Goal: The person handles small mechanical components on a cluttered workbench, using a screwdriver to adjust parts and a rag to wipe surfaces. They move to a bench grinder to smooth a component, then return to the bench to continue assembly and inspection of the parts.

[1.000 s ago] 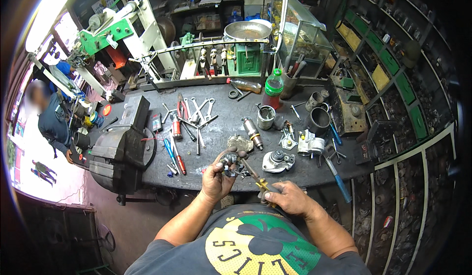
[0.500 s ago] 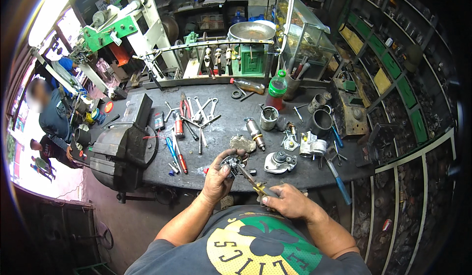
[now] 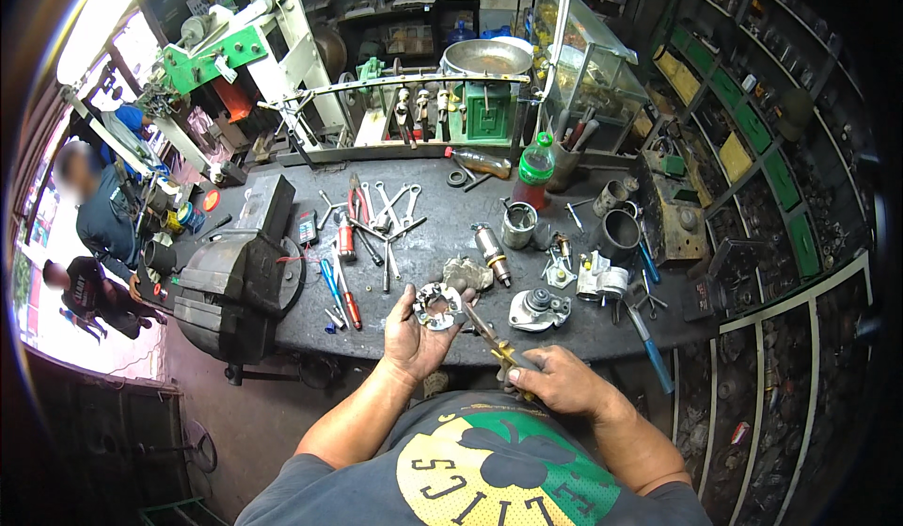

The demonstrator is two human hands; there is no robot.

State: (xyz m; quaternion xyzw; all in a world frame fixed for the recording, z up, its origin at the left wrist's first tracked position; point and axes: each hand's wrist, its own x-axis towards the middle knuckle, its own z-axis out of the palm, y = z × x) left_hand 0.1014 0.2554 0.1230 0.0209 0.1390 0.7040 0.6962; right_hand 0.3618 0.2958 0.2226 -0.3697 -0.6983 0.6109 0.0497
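My left hand (image 3: 414, 345) is closed round a ring-shaped metal brush holder (image 3: 435, 310), its open centre turned up toward me. Fingers and thumb grip it by the rim. In my right hand (image 3: 557, 381) is a soldering-iron-like tool (image 3: 499, 343) with a long dark shaft, yellowish middle and grey handle. Its shaft points up and left, with the tip close to the right side of the ring; whether they touch I cannot tell. Just beyond the ring lies a crumpled greyish rag (image 3: 468, 272). A cast metal end housing (image 3: 539, 310) sits on the bench to the right.
On the dark workbench (image 3: 414, 244), a large vise (image 3: 230, 281) stands left. Spanners (image 3: 390, 204), screwdrivers (image 3: 346, 295), a cylindrical metal part (image 3: 490, 253), metal cups (image 3: 518, 225), a green-capped bottle (image 3: 534, 173) and a blue-handled hammer (image 3: 651, 352) lie around. Two people are at far left.
My left hand has turned the brush holder from edge-on to face-up. The tool's tip has moved from over the part to its right side. A person at far left has moved.
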